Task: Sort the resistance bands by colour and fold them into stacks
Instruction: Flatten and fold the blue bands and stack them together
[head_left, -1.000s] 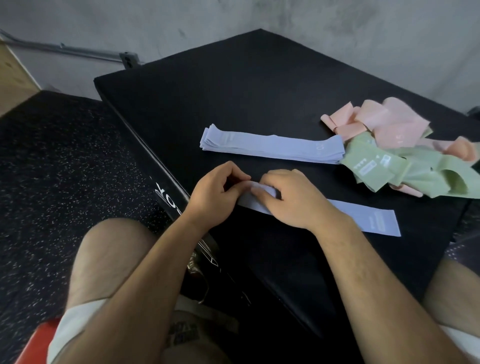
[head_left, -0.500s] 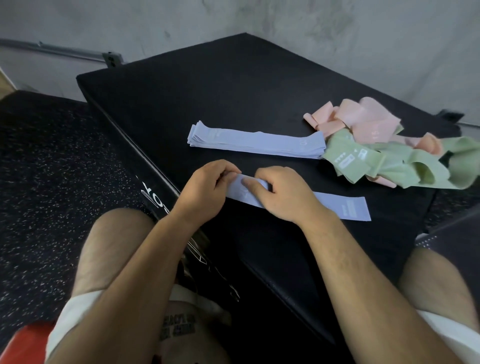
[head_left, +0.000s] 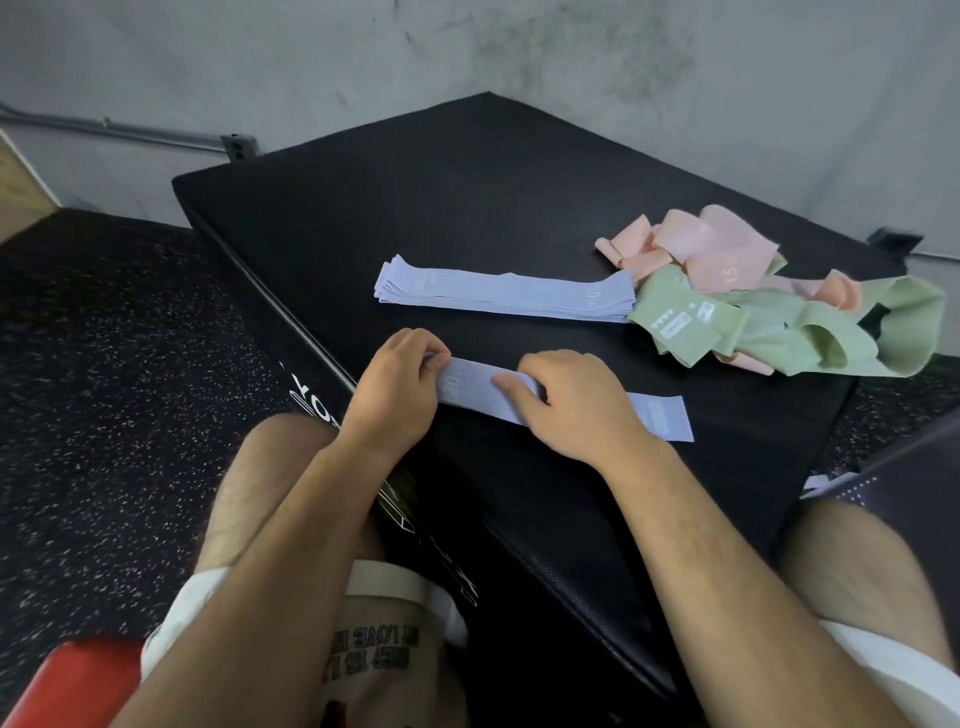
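Left hand (head_left: 400, 384) pinches the left end of a flat lavender elastic resistance band (head_left: 470, 387). Right hand (head_left: 576, 405), fingers bent over its middle, holds it down on the black padded tabletop (head_left: 467, 182). Step judged: smoothing before stacking. Next move calls for transfer onto the lavender band stack (head_left: 504, 293) just behind, edges aligned. Pink and green band heap (head_left: 727, 291) lies unsorted at right. Speckled rubber floor (head_left: 104, 364); grey concrete wall (head_left: 467, 52).

View: one, head-worn, wide-angle.
Facing: forward and down at the counter (head_left: 519, 208); wall (head_left: 467, 47) at 12 o'clock, floor (head_left: 104, 364) at 9.
Nearness: close; left hand (head_left: 395, 395), right hand (head_left: 576, 410) and band (head_left: 478, 387) mid-frame.
Overlap: single view only.
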